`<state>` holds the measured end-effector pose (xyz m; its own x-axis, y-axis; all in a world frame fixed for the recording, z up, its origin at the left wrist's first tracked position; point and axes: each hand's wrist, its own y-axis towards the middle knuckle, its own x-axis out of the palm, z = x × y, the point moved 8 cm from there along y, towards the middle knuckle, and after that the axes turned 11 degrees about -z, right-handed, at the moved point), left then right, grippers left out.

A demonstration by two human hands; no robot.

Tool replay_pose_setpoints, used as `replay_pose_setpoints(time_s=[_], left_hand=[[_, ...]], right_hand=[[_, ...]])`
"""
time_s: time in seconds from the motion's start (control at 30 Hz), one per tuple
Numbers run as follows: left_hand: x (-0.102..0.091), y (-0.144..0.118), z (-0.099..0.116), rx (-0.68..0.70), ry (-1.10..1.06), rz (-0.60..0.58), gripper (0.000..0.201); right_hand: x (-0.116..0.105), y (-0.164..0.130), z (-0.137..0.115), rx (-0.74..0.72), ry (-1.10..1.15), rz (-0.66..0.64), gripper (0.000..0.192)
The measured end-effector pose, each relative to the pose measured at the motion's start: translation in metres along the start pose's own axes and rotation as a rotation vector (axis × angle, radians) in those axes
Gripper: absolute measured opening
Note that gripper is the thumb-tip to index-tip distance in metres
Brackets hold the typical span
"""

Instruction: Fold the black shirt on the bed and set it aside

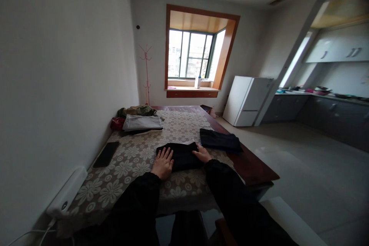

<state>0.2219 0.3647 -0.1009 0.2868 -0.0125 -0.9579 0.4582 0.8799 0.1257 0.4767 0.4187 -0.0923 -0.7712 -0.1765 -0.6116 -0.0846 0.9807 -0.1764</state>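
A folded black garment [181, 154] lies on the table's flower-patterned cloth [135, 161] in front of me. My left hand [163, 163] rests flat with fingers spread on the garment's near left edge. On its right edge my right hand [202, 154] presses down, fingers partly curled. Both my arms wear black sleeves. A second folded dark garment [219, 140] lies just to the right, near the table's edge.
A pile of clothes [140, 118] sits at the far left of the table. A black phone [106, 154] lies by the wall, a white device with a cable [66, 192] nearer. A white fridge [246, 100], kitchen counter [319, 105] and window [191, 55] lie beyond.
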Motion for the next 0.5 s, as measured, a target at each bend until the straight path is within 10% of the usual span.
replay_pose_setpoints(time_s=[0.5], left_hand=[[-0.0070,-0.0032,0.0043,-0.038,0.072,-0.001,0.057]], right_hand=[[0.0063,0.0071,-0.0027,0.083,-0.217,0.006,0.066]])
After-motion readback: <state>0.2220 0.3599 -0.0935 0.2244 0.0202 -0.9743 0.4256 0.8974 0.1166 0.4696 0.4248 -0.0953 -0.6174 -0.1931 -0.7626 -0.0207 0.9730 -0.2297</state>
